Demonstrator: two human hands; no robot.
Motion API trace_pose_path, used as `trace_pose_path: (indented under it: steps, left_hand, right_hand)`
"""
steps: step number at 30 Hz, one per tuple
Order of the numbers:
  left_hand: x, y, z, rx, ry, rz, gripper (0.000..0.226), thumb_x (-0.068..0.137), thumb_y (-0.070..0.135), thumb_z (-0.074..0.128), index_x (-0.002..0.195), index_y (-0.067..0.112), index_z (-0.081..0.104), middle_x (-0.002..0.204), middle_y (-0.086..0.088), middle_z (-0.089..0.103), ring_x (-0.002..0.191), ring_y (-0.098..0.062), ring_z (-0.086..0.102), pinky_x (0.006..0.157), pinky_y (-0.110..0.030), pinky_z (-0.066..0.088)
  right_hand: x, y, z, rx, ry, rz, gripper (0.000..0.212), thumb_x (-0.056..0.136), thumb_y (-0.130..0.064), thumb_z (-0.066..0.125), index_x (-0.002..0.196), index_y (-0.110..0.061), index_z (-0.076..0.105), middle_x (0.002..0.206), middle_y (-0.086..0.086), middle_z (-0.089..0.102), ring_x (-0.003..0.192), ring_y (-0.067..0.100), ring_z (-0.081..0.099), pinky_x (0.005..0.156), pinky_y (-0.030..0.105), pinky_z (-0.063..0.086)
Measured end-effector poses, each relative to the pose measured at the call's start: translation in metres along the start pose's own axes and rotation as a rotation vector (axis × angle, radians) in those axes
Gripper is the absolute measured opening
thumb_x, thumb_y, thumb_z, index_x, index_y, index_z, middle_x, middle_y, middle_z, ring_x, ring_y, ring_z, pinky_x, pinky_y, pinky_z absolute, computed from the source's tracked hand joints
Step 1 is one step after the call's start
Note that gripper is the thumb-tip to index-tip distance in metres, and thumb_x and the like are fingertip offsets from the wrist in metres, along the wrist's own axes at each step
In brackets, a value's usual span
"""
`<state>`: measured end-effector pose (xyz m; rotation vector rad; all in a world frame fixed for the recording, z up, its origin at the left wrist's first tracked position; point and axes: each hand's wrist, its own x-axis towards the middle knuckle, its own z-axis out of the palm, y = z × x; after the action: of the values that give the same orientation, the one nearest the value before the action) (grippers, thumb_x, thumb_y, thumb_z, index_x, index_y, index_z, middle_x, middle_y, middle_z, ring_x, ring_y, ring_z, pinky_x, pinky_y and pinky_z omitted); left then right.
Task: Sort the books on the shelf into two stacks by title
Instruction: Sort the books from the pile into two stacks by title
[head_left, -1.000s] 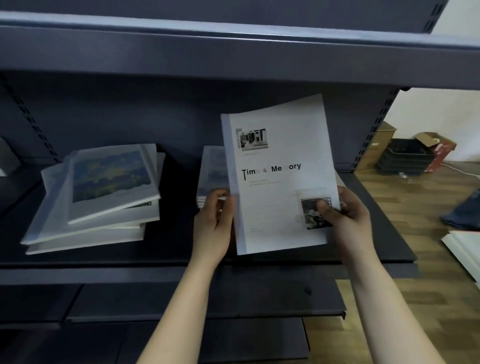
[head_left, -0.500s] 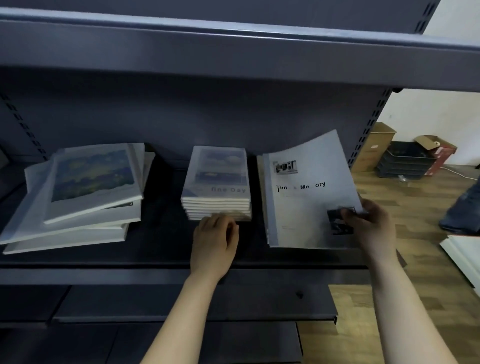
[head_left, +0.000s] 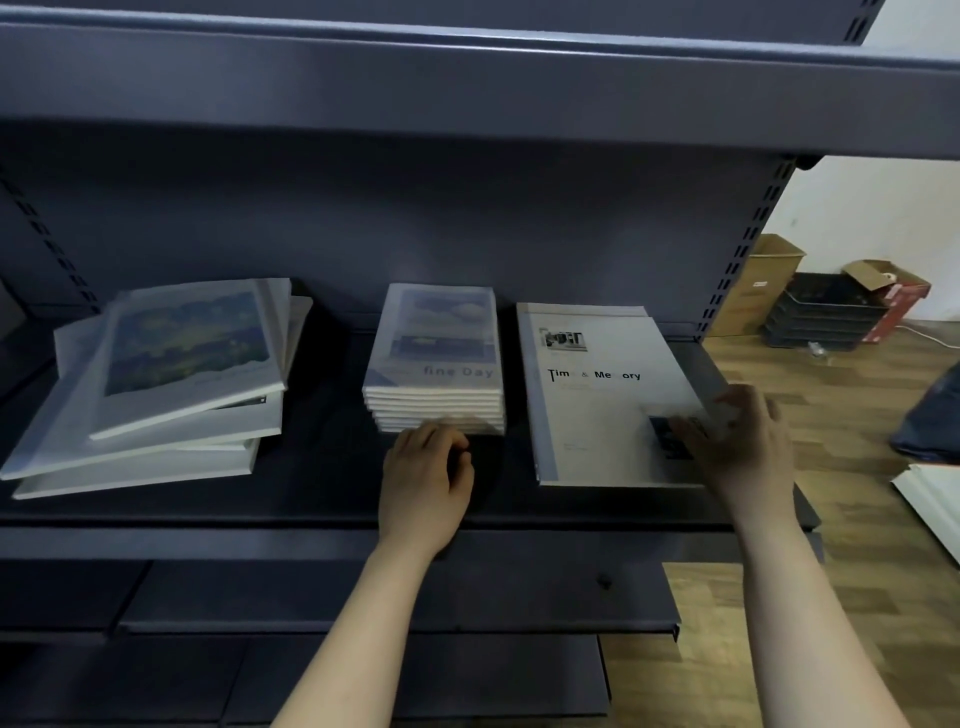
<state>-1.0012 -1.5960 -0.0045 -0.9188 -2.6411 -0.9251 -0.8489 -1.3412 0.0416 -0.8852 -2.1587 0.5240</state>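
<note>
**Shelf board** (head_left: 322, 467): dark grey metal, runs across the middle of the view. It carries three groups of books, each apart from the next.

**Loose pile** (head_left: 171, 374): at 9 o'clock on the board. Several white books with a blue-green landscape cover lie fanned and askew, and the top one is turned clockwise. The title is too blurred to read.

**fine Day stack** (head_left: 441, 364): centre of the board, at 3 o'clock from the loose pile. About eight thin copies lie flat with edges squared.

**Time & Memory book** (head_left: 597, 405): at 3 o'clock from the fine Day stack, near the board's right end. It lies flat, cover up. The edge of at least one more book shows beneath it at 12 o'clock.

**Left hand** (head_left: 423, 488): at 6 o'clock from the fine Day stack, resting on the board. The fingers are loosely curled, the fingertips touch the stack's front edge, and it grasps nothing.

**Right hand** (head_left: 748, 447): blurred, at the 4 o'clock corner of the Time & Memory book. The thumb lies on the cover and the fingers wrap the right edge, pinching that corner.

**Upper shelf** (head_left: 415, 78): at 12 o'clock, same grey metal.

**Lower shelf** (head_left: 363, 597): at 6 o'clock.

**Wood floor** (head_left: 857, 415): at 3 o'clock. On it, beyond the shelving, stand a cardboard box (head_left: 763, 280) and stacked black trays (head_left: 826, 312).
</note>
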Motion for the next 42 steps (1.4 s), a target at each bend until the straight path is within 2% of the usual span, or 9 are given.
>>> trace_pose_path:
  steps: [5,9,12,15,20,28,33,39,42]
  left_hand:
    - [0.000,0.000,-0.001,0.001,0.013,0.014,0.005,0.088,0.023,0.054,0.091,0.022,0.058,0.094,0.008,0.055,0.090,-0.014,0.048,0.079,-0.029,0.038]
    - [-0.001,0.000,0.000,-0.001,0.024,0.016,0.007,0.088,0.027,0.055,0.091,0.022,0.059,0.093,0.008,0.055,0.090,-0.014,0.048,0.079,-0.030,0.039]
    - [-0.001,0.000,0.001,0.005,0.034,0.020,0.007,0.087,0.027,0.056,0.092,0.022,0.059,0.093,0.008,0.055,0.090,-0.014,0.049,0.079,-0.029,0.037]
    - [-0.001,0.000,0.001,0.007,0.043,0.024,0.008,0.087,0.028,0.056,0.091,0.021,0.060,0.093,0.008,0.055,0.090,-0.015,0.049,0.079,-0.029,0.038]
    - [-0.002,0.000,0.002,0.015,0.061,0.039,0.007,0.087,0.026,0.058,0.090,0.020,0.060,0.092,0.007,0.056,0.089,-0.015,0.050,0.078,-0.029,0.038]
    - [-0.001,0.000,0.003,0.013,0.063,0.036,0.007,0.086,0.026,0.058,0.090,0.021,0.059,0.092,0.008,0.055,0.089,-0.014,0.049,0.078,-0.029,0.038]
    - [-0.002,-0.001,0.003,0.024,0.068,0.039,0.008,0.086,0.028,0.057,0.090,0.022,0.059,0.092,0.009,0.054,0.089,-0.013,0.049,0.077,-0.027,0.036]
    - [-0.001,0.000,0.003,0.019,0.059,0.033,0.008,0.087,0.029,0.057,0.091,0.023,0.059,0.093,0.010,0.054,0.090,-0.012,0.049,0.079,-0.029,0.039]
    - [-0.001,0.000,0.003,0.023,0.061,0.036,0.008,0.086,0.029,0.057,0.091,0.022,0.059,0.092,0.009,0.054,0.089,-0.013,0.049,0.078,-0.029,0.039]
  right_hand:
    - [0.000,0.001,-0.016,0.164,-0.383,-0.058,0.043,0.061,-0.048,0.079,0.097,-0.031,0.065,0.109,-0.009,0.057,0.110,0.012,0.052,0.083,0.029,0.041]
    - [0.000,-0.003,-0.029,0.094,-0.568,-0.080,0.066,0.053,-0.033,0.090,0.114,-0.034,0.063,0.131,-0.012,0.044,0.124,0.006,0.039,0.094,0.025,0.032]
    - [-0.001,-0.008,-0.032,0.092,-0.597,-0.069,0.076,0.054,-0.026,0.091,0.123,-0.032,0.060,0.131,-0.014,0.039,0.119,0.007,0.040,0.094,0.022,0.030]
    - [0.000,-0.003,-0.029,0.063,-0.641,-0.044,0.092,0.044,-0.038,0.091,0.128,-0.040,0.055,0.154,-0.009,0.027,0.138,0.013,0.033,0.107,0.029,0.030]
    - [0.000,-0.009,-0.027,0.039,-0.620,-0.049,0.091,0.052,-0.028,0.092,0.133,-0.035,0.053,0.159,-0.003,0.018,0.142,0.018,0.028,0.107,0.029,0.027]
    - [0.007,-0.014,-0.022,0.082,-0.624,-0.055,0.086,0.058,-0.024,0.090,0.135,-0.027,0.053,0.153,-0.008,0.026,0.137,0.018,0.034,0.105,0.023,0.024]
    - [0.014,-0.017,-0.013,0.101,-0.593,-0.050,0.085,0.055,-0.026,0.090,0.133,-0.022,0.055,0.130,-0.018,0.037,0.125,0.014,0.045,0.103,0.020,0.027]
    - [0.019,-0.022,-0.015,0.084,-0.621,-0.053,0.085,0.058,-0.021,0.089,0.135,-0.020,0.053,0.130,-0.012,0.040,0.128,0.018,0.043,0.098,0.021,0.028]
    - [0.018,-0.023,-0.017,0.090,-0.638,-0.040,0.085,0.060,-0.021,0.088,0.137,-0.021,0.051,0.147,-0.004,0.035,0.134,0.019,0.038,0.103,0.023,0.027]
